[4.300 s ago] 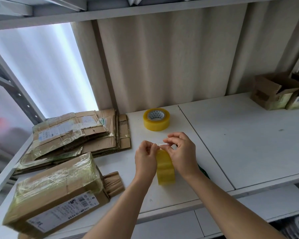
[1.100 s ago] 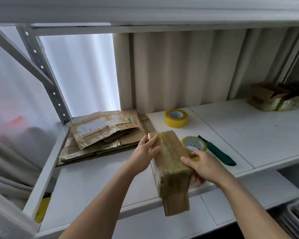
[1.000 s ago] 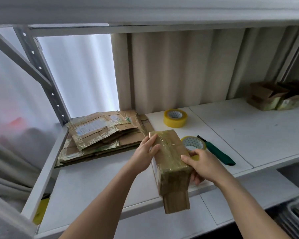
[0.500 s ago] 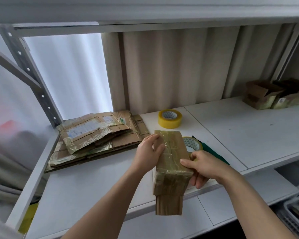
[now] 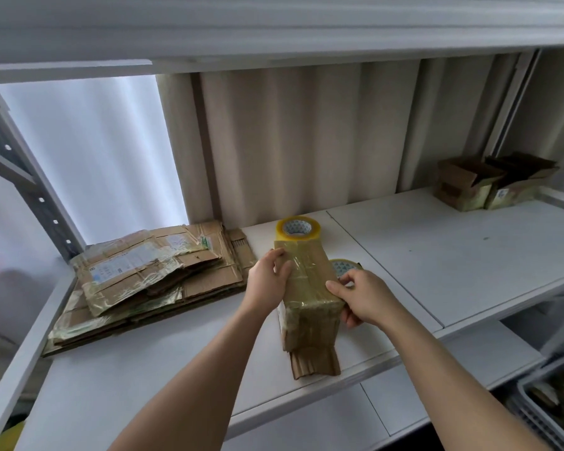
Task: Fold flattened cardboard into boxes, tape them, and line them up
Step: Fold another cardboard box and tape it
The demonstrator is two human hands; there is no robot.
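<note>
The brown tape-wrapped cardboard box [image 5: 306, 288] is gripped from both sides by the left hand [image 5: 269, 281] and right hand [image 5: 365, 296] on the white shelf [image 5: 469, 255] (long axis pointing away); standing boxes [image 5: 489, 183] lie rightward, nearer the right hand.

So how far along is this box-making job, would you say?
Early on, I'd guess. Done: two folded boxes stand side by side at the shelf's far right, flaps open. In hand: the left hand and right hand hold a tape-wrapped box near two tape rolls. Left: a stack of flattened cardboard waits on the left.
</note>
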